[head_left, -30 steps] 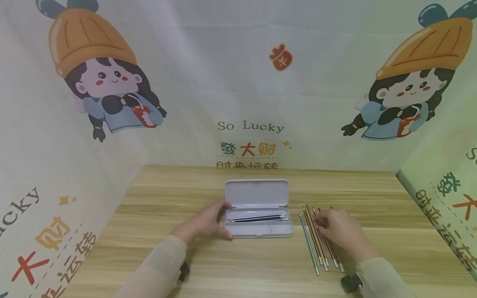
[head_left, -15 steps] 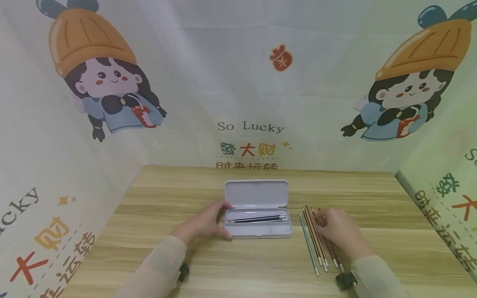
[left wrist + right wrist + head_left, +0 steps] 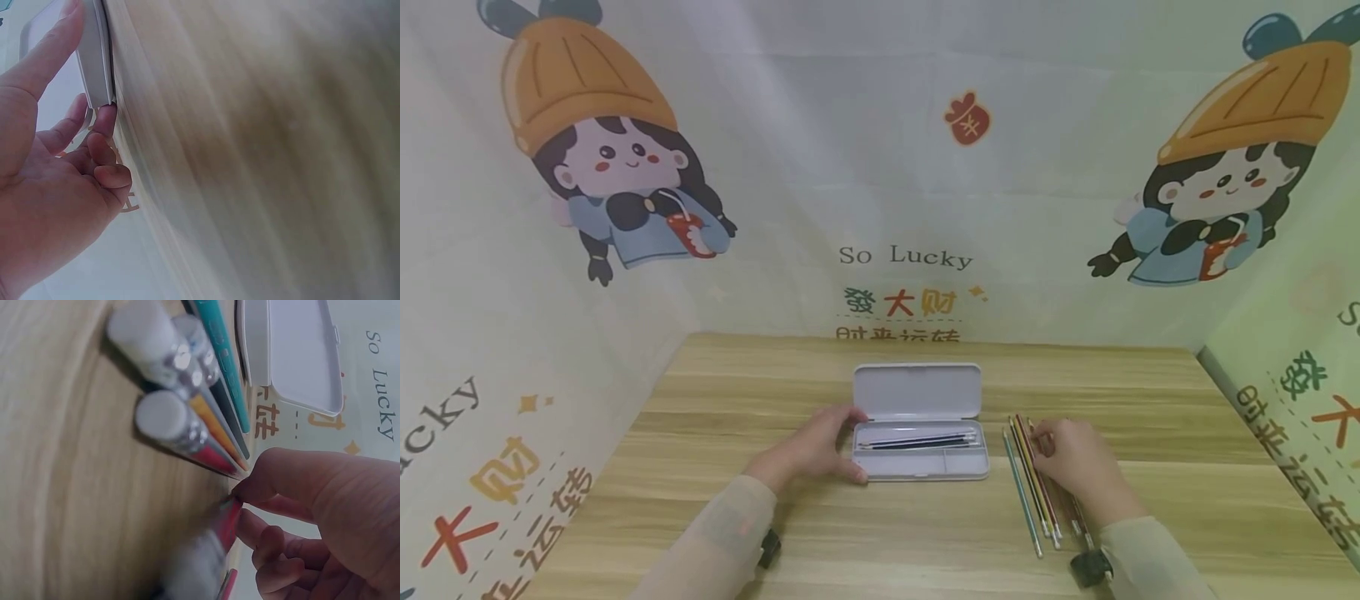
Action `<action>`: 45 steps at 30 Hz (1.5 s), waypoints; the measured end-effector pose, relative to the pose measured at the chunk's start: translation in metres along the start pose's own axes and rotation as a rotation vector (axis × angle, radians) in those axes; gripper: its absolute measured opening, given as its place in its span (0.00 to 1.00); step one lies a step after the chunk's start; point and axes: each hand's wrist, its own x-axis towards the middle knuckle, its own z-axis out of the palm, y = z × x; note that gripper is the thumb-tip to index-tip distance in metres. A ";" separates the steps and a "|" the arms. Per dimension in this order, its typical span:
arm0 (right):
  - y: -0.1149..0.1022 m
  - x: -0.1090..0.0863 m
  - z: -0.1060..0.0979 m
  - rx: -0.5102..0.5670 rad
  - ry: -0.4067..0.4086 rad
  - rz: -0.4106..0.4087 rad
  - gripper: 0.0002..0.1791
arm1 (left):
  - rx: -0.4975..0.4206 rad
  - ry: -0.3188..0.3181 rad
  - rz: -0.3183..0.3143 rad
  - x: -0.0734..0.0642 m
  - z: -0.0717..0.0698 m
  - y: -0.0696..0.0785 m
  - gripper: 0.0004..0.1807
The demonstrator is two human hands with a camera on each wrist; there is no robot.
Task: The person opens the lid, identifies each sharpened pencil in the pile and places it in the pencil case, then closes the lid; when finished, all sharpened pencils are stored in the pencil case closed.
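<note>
My left hand (image 3: 808,446) holds the left end of an open white pencil case (image 3: 891,465), thumb at the front edge and fingers at the back. In the left wrist view the thumb lies along the case's side (image 3: 94,56). Several dark pencils (image 3: 917,441) lie in its rear compartment. To the right of the case, my right hand (image 3: 1078,467) pinches a red pencil (image 3: 230,522) between thumb and index finger; its eraser end is blurred in the right wrist view. Beside it lie a teal pencil (image 3: 1022,496) and several others with white erasers (image 3: 161,415).
The case's lid (image 3: 917,390) stands raised at the back. Another red pencil (image 3: 229,582) shows below the pinched one in the right wrist view. The wooden table (image 3: 737,375) meets a printed cloth backdrop (image 3: 895,192) behind and at both sides.
My right hand and wrist have shifted slightly left over the pencils, now covering more of the rightmost ones. My left hand and the case have stayed in place.
</note>
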 end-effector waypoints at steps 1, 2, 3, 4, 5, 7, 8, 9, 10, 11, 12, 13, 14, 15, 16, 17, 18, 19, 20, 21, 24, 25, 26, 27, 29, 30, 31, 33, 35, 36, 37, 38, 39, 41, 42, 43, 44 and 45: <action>0.000 0.000 0.000 0.010 0.003 -0.004 0.15 | 0.002 0.000 0.001 0.000 0.000 0.000 0.48; 0.000 -0.001 -0.001 0.017 0.007 -0.006 0.15 | 0.002 0.000 0.002 0.000 0.001 -0.001 0.48; 0.000 -0.001 -0.001 0.026 0.010 -0.008 0.15 | 0.002 0.000 0.003 0.000 0.001 -0.001 0.48; 0.000 -0.002 -0.002 0.033 0.013 -0.011 0.15 | -0.001 0.001 0.004 0.000 0.001 -0.001 0.48; 0.000 -0.002 -0.002 0.038 0.014 -0.012 0.15 | -0.005 0.002 0.006 -0.001 0.002 -0.002 0.48; 0.000 -0.003 -0.003 0.043 0.017 -0.012 0.15 | -0.006 0.006 0.008 0.000 0.002 -0.002 0.48; 0.000 -0.004 -0.003 0.045 0.017 -0.013 0.15 | -0.006 0.007 0.011 0.000 0.002 -0.003 0.48; 0.000 -0.004 -0.003 0.048 0.015 -0.015 0.14 | -0.005 0.007 0.012 0.000 0.002 -0.003 0.48; 0.000 -0.005 -0.003 0.051 0.015 -0.017 0.13 | -0.003 0.008 0.015 0.000 0.002 -0.003 0.47; 0.000 -0.006 -0.003 0.051 0.014 -0.019 0.13 | 0.001 0.007 0.018 0.001 0.002 -0.004 0.47; 0.000 -0.006 -0.002 0.054 0.014 -0.022 0.13 | 0.005 0.006 0.021 0.001 0.002 -0.004 0.47; 0.000 -0.007 -0.003 0.055 0.017 -0.029 0.12 | 0.008 0.004 0.024 0.001 0.002 -0.004 0.47; -0.001 -0.008 -0.003 0.057 0.018 -0.037 0.13 | 0.010 0.003 0.027 0.001 0.002 -0.005 0.47; -0.001 -0.009 -0.003 0.062 0.021 -0.044 0.14 | 0.012 0.003 0.029 0.002 0.002 -0.005 0.48; -0.001 -0.009 -0.004 0.067 0.025 -0.052 0.15 | 0.014 0.002 0.031 0.002 0.002 -0.005 0.48; -0.002 -0.009 -0.004 0.069 0.030 -0.062 0.15 | 0.015 0.001 0.032 0.002 0.002 -0.005 0.48; -0.002 -0.010 -0.005 0.073 0.033 -0.070 0.16 | 0.016 0.001 0.032 0.002 0.002 -0.005 0.48; -0.003 -0.010 -0.006 0.073 0.036 -0.082 0.16 | 0.016 0.002 0.032 0.002 0.002 -0.005 0.48; -0.004 -0.011 -0.006 0.072 0.037 -0.092 0.16 | 0.016 0.002 0.031 0.002 0.003 -0.005 0.48; -0.005 -0.011 -0.007 0.070 0.039 -0.100 0.16 | 0.017 0.003 0.032 0.002 0.003 -0.006 0.48; -0.008 -0.012 -0.009 0.042 0.044 -0.122 0.13 | 0.021 0.005 0.032 0.002 0.003 -0.006 0.48; -0.009 -0.012 -0.009 0.027 0.047 -0.128 0.13 | 0.020 0.005 0.032 0.002 0.003 -0.006 0.48; -0.010 -0.012 -0.009 0.016 0.048 -0.129 0.13 | 0.018 0.004 0.032 0.002 0.004 -0.006 0.48; -0.011 -0.012 -0.008 0.005 0.049 -0.133 0.13 | 0.018 0.006 0.032 0.002 0.004 -0.006 0.48; -0.013 -0.012 -0.008 -0.018 0.055 -0.146 0.12 | 0.011 0.007 0.029 0.002 0.004 -0.005 0.47; -0.014 -0.012 -0.007 -0.022 0.057 -0.157 0.11 | 0.008 0.007 0.028 0.002 0.004 -0.005 0.47; -0.015 -0.011 -0.007 -0.028 0.062 -0.167 0.11 | 0.005 0.008 0.028 0.002 0.004 -0.004 0.47; -0.017 -0.010 -0.005 -0.033 0.071 -0.187 0.10 | 0.003 0.008 0.025 0.001 0.004 -0.004 0.47; -0.019 -0.010 -0.004 -0.037 0.080 -0.202 0.10 | 0.001 0.007 0.020 0.001 0.004 -0.004 0.47; -0.020 -0.010 -0.003 -0.038 0.084 -0.207 0.10 | 0.001 0.006 0.018 0.001 0.004 -0.004 0.47; -0.021 -0.009 -0.002 -0.039 0.088 -0.208 0.10 | 0.005 0.006 0.016 0.002 0.003 -0.004 0.47; -0.022 -0.008 -0.001 -0.042 0.091 -0.211 0.10 | 0.008 0.004 0.012 0.002 0.003 -0.004 0.48; -0.023 -0.008 0.000 -0.045 0.091 -0.216 0.10 | 0.013 0.006 0.012 0.002 0.003 -0.004 0.47; -0.025 -0.006 0.001 -0.050 0.088 -0.222 0.10 | 0.021 0.008 0.011 0.002 0.002 -0.005 0.47; -0.026 -0.005 0.002 -0.051 0.087 -0.226 0.10 | 0.026 0.007 0.012 0.002 0.002 -0.005 0.48; -0.027 -0.004 0.003 -0.051 0.085 -0.230 0.11 | 0.028 0.008 0.014 0.002 0.002 -0.005 0.48; -0.028 -0.004 0.003 -0.054 0.084 -0.238 0.11 | 0.027 0.009 0.015 0.002 0.001 -0.005 0.48; -0.029 -0.003 0.004 -0.061 0.086 -0.247 0.11 | 0.028 0.012 0.018 0.002 0.001 -0.005 0.48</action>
